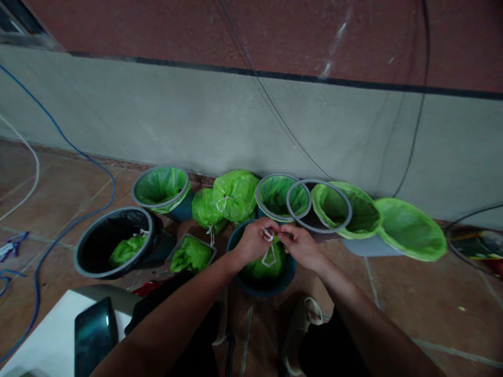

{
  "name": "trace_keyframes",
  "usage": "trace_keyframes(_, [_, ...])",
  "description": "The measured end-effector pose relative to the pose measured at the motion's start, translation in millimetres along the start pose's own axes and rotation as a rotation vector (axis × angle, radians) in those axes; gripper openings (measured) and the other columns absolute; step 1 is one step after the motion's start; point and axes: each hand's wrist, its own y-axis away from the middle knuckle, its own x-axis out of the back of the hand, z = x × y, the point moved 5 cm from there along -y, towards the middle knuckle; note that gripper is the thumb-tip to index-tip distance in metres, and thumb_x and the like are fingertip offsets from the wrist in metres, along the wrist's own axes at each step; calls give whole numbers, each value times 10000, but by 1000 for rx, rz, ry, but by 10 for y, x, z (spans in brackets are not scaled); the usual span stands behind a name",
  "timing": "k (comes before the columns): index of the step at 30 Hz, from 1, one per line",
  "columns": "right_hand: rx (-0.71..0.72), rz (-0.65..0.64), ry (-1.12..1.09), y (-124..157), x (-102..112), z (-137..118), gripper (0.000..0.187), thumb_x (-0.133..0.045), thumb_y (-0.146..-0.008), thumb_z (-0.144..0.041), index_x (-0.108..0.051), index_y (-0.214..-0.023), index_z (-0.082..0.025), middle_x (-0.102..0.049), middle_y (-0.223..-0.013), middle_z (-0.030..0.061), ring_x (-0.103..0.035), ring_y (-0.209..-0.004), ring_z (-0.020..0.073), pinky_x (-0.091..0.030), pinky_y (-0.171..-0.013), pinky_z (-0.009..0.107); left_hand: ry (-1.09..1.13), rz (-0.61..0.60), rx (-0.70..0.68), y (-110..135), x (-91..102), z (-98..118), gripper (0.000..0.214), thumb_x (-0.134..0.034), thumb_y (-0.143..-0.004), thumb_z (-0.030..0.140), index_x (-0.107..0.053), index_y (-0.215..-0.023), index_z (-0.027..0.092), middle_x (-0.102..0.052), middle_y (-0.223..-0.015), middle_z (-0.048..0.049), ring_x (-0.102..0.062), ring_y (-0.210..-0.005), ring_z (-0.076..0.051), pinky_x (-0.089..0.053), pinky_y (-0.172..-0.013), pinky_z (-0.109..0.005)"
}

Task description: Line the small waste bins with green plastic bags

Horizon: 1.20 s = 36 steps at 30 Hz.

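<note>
My left hand (254, 242) and my right hand (299, 246) meet over a dark blue bin (262, 285) on the floor in front of me. Both hands pinch the white drawstring (269, 250) of the green bag (264, 266) that sits inside that bin. The string hangs in a small loop between my fingers. The fingers of both hands are closed on it.
Several bins stand along the grey wall: a green-lined bin (162, 188), a black bin (113, 242), more lined bins (281, 198) and a loose grey ring (318, 205). Two tied green bags (230, 198) lie between them. A phone (95, 335) rests on a white surface; a blue cable (58, 230) crosses the floor.
</note>
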Motion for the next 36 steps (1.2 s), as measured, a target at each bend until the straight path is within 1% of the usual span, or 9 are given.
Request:
trace_keyframes(4, [-86,-66,-159,6,-68,-14,302,-505,-857,-404,-682,-919,-168,-548,-597,-37,-457,-478,98,-336,-503,235,12,19,19,16,-40,-41,181,-521,-786,87,-657,-878,166,-670,-804,-20,-612,-745,-124,-472,-705,-224])
trace_keyframes(7, [-152,-86,-265,1,-75,-20,335,-549,-806,-480,-667,-810,-166,-472,-519,-54,-409,-448,86,-293,-467,226,63,53,98,12,-13,-91,143,-545,-781,110,-640,-870,166,-658,-735,-2,-589,-669,-109,-456,-644,-207])
trace_keyframes(11, [-214,-56,-280,-11,-29,-15,332,-611,-741,-496,-660,-726,-168,-471,-501,-47,-417,-456,82,-281,-456,215,141,12,227,-8,10,-188,36,-602,-759,180,-627,-751,157,-641,-644,14,-545,-569,-90,-415,-552,-193])
trace_keyframes(15, [-224,-24,-173,-19,-27,38,237,-574,-781,-384,-673,-743,-172,-576,-571,-11,-531,-521,109,-365,-488,215,136,-41,323,-27,-11,-320,85,-649,-719,219,-629,-686,144,-640,-610,11,-535,-549,-91,-400,-534,-196])
trace_keyframes(20, [-204,54,59,-16,-35,138,213,-480,-876,-280,-656,-802,-185,-691,-697,36,-658,-615,149,-451,-546,231,47,-44,387,-29,-25,-436,59,-614,-704,166,-618,-649,144,-612,-586,27,-515,-561,-88,-385,-535,-190])
trace_keyframes(28, [-205,53,400,-20,131,180,199,-504,-826,-151,-639,-684,-187,-674,-609,24,-627,-587,132,-415,-577,232,-34,-33,438,5,52,-563,125,-575,-771,177,-578,-647,158,-650,-631,10,-554,-596,-113,-414,-576,-217])
trace_keyframes(32, [-167,37,468,-16,136,216,202,-497,-868,-200,-695,-834,-183,-714,-720,47,-663,-699,171,-445,-653,259,-155,-45,462,4,84,-636,122,-580,-755,182,-584,-635,161,-594,-582,4,-527,-571,-127,-406,-574,-240])
trace_keyframes(35, [-159,55,522,8,124,227,308,-533,-864,-211,-672,-1136,-168,-744,-947,106,-690,-896,239,-485,-805,322,-229,-52,434,-12,119,-701,62,-590,-692,143,-631,-732,165,-646,-695,-33,-587,-671,-171,-457,-670,-283])
trace_keyframes(36, [-156,35,519,19,104,229,403,-545,-848,-188,-626,-1242,-160,-733,-1040,126,-686,-960,253,-486,-856,342,-241,-57,428,-5,123,-735,165,-615,-652,133,-651,-810,163,-674,-774,-54,-613,-735,-193,-473,-716,-298])
